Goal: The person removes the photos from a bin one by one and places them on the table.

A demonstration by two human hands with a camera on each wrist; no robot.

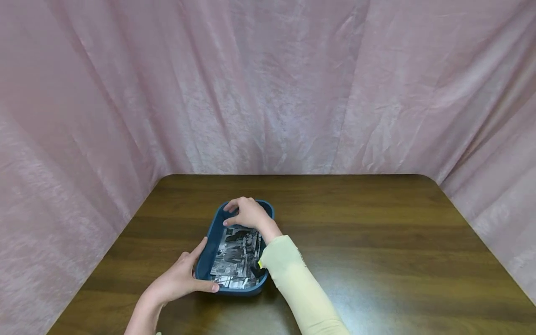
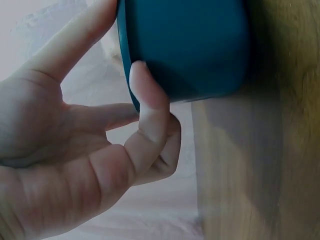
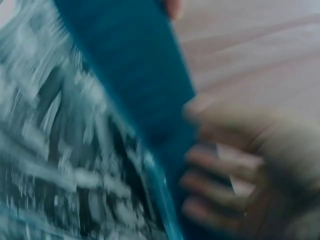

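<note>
A dark blue oblong tray (image 1: 208, 242) lies on the wooden table (image 1: 377, 232), lined with a black-and-white printed sheet (image 1: 236, 253). My left hand (image 1: 184, 275) holds its near left corner, thumb against the front wall and index finger along the left rim. In the left wrist view the left hand (image 2: 75, 150) clasps the tray's outer wall (image 2: 190, 45). My right hand (image 1: 246, 213), in a pale yellow sleeve (image 1: 293, 279), reaches across and grips the far rim. The blurred right wrist view shows the right hand's fingers (image 3: 220, 165) curled beside the blue wall (image 3: 135, 75) and the printed sheet (image 3: 60, 165).
Pink wrinkled cloth (image 1: 268, 93) hangs behind the table and along both sides. The table's rounded back corners meet the cloth. Bare wood stretches to the right of the tray.
</note>
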